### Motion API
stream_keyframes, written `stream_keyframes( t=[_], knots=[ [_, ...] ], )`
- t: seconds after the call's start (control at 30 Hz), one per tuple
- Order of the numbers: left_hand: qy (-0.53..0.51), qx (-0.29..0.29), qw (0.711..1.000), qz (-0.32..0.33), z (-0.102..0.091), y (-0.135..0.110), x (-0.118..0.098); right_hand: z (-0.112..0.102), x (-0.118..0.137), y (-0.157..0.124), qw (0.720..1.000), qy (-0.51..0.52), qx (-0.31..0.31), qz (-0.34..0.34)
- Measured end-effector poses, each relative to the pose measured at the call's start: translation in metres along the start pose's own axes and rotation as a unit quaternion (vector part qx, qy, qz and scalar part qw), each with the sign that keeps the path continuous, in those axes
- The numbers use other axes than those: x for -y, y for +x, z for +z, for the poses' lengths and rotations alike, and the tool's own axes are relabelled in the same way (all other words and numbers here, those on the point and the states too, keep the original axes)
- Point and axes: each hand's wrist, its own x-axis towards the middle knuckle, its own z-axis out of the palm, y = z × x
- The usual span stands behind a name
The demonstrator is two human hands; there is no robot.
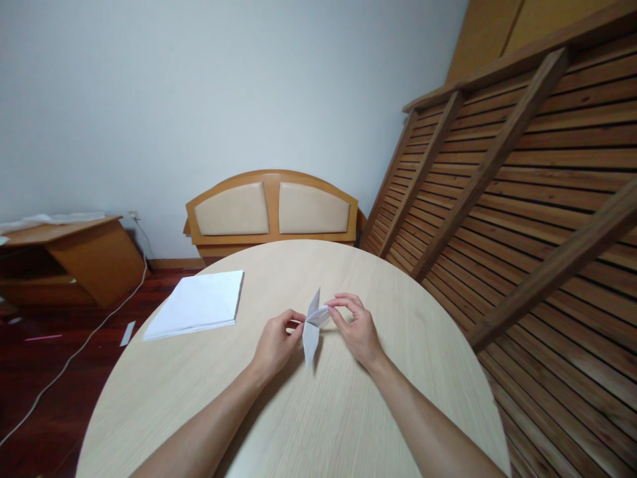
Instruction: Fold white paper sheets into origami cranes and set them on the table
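Observation:
A small folded white paper figure is held up between both hands just above the round table. It has two pointed wing-like flaps, one directed away from me and one toward me, and looks like an origami bird. On its left side, my left hand pinches the paper between thumb and fingers. From the right, the thumb and index finger of my right hand close on the paper's other end, with the other fingers loosely bent. The parts under my fingertips are hidden.
A stack of white paper lies on the table's left side. Beyond the table stands a padded headboard. A slatted wooden frame leans at the right. A low desk and a white cable are at the left.

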Motion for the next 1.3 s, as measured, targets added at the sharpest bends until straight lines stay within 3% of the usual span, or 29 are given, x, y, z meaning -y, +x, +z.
stream_keyframes(
  t=[0.23,0.4,0.8,0.93,1.1,1.3],
  knots=[
    [-0.073,0.024,0.997,-0.02,0.0044,0.0,-0.0014,0.0024,-0.0038,0.0025,0.996,0.058,-0.017,0.063],
    [-0.135,-0.002,0.989,-0.059,0.0074,0.0013,0.0014,0.0028,-0.0082,0.0029,0.985,0.133,0.004,0.115],
    [-0.203,-0.019,0.976,-0.076,0.008,0.0035,0.0046,0.0066,-0.0074,-0.0017,0.981,0.145,0.056,0.116],
    [-0.224,0.018,0.973,-0.06,0.0085,0.0021,0.0019,0.0085,-0.0049,-0.0016,0.979,0.144,0.073,0.123],
    [-0.143,0.055,0.988,-0.025,0.0068,0.0008,0.0011,0.0076,-0.0035,-0.0015,0.979,0.139,0.078,0.13],
    [-0.164,-0.002,0.986,-0.042,0.0028,0.0048,0.0021,0.0045,-0.001,-0.0037,0.985,0.11,0.085,0.101]
  ],
)
